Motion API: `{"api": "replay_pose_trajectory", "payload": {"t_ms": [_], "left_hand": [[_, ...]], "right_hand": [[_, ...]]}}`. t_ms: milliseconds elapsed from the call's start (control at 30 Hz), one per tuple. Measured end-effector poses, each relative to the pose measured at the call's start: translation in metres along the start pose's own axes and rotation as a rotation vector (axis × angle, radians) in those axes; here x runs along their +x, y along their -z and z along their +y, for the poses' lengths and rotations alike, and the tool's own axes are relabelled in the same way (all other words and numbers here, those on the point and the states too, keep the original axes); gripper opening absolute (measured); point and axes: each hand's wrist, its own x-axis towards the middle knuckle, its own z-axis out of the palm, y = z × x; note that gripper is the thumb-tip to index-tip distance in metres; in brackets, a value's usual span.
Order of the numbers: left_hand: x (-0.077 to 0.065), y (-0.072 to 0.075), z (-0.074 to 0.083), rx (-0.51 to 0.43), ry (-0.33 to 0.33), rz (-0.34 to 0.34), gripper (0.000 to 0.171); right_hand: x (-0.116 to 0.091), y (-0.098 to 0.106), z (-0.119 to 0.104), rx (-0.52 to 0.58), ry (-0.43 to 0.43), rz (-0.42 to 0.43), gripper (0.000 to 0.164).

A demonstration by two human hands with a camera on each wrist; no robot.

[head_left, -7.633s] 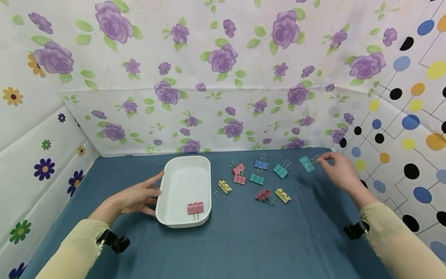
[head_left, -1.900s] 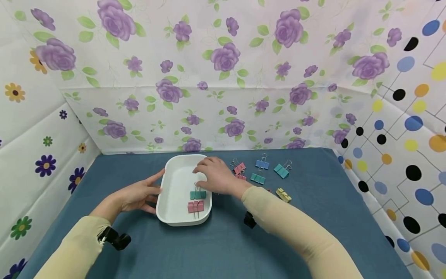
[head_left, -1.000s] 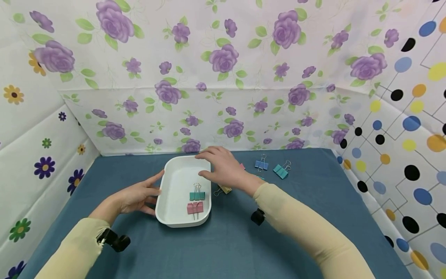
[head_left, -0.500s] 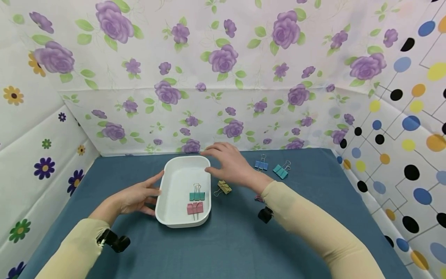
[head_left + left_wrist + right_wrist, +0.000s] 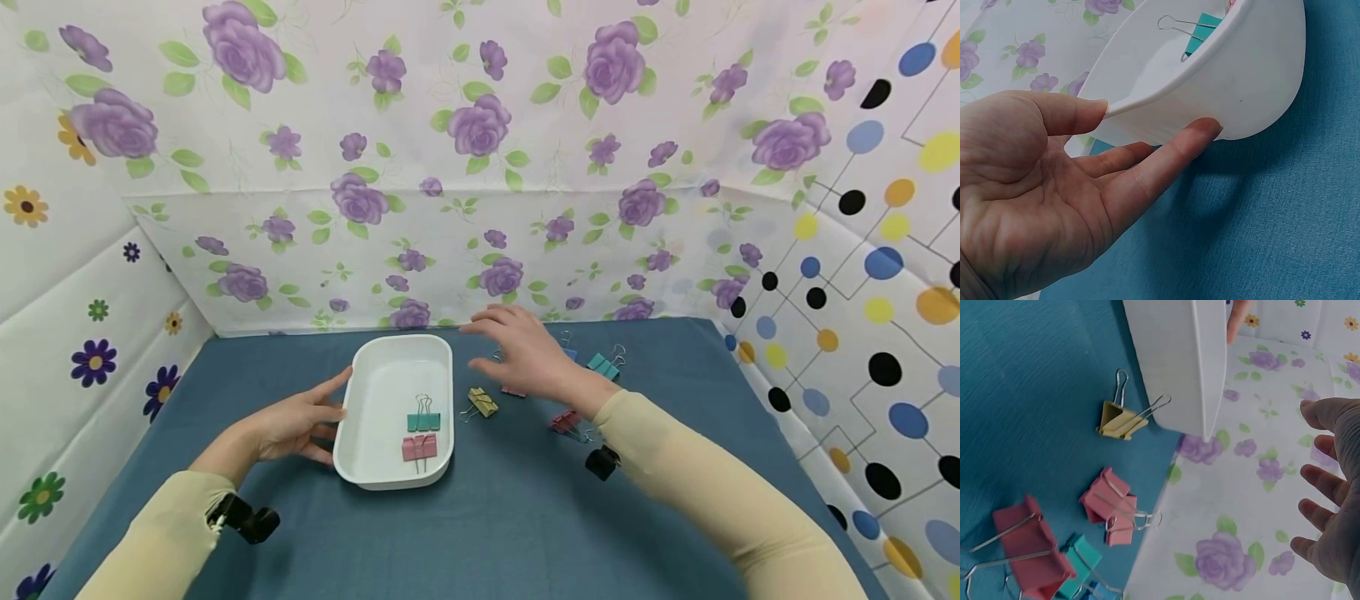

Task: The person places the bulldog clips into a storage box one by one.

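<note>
A white tray (image 5: 386, 375) stands on the blue cloth, a teal binder clip (image 5: 423, 422) and a pink binder clip (image 5: 419, 447) lying inside it. My left hand (image 5: 292, 427) touches the tray's left side; in the left wrist view its thumb meets the rim and its extended fingers lie along the outer wall. Right of the tray, my right hand (image 5: 528, 354) hovers with fingers spread and holds nothing. Beneath and around it lie a yellow binder clip (image 5: 482, 403), a dark pink one (image 5: 566, 420) and another teal one (image 5: 602, 367). The right hand and forearm hide others.
Two pink clips (image 5: 1110, 500) lie together in the right wrist view, near the cloth's back edge. Floral sheeting (image 5: 420, 250) rises behind the table, with dotted sheeting (image 5: 885, 367) on the right and flowered sheeting (image 5: 97, 400) on the left.
The teal clip, held in my right hand over the table's right side earlier, now lies in the tray. That hand has since drawn back rightward over the loose clips. The left hand stays put.
</note>
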Motion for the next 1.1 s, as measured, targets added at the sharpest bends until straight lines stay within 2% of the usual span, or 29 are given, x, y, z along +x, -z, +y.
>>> {"api": "replay_pose_trajectory", "payload": {"t_ms": [233, 867, 1100], "left_hand": [[0.0, 0.0, 0.0, 0.004, -0.003, 0.008, 0.069], [0.0, -0.001, 0.0, 0.005, -0.002, 0.0, 0.071], [0.0, -0.001, 0.001, 0.004, -0.003, -0.004, 0.071]], "right_hand": [[-0.015, 0.009, 0.013, 0.005, -0.036, -0.012, 0.048], [-0.047, 0.026, 0.042, -0.035, -0.065, 0.06, 0.045], [-0.06, 0.032, 0.056, -0.065, -0.085, 0.061, 0.045]]}}
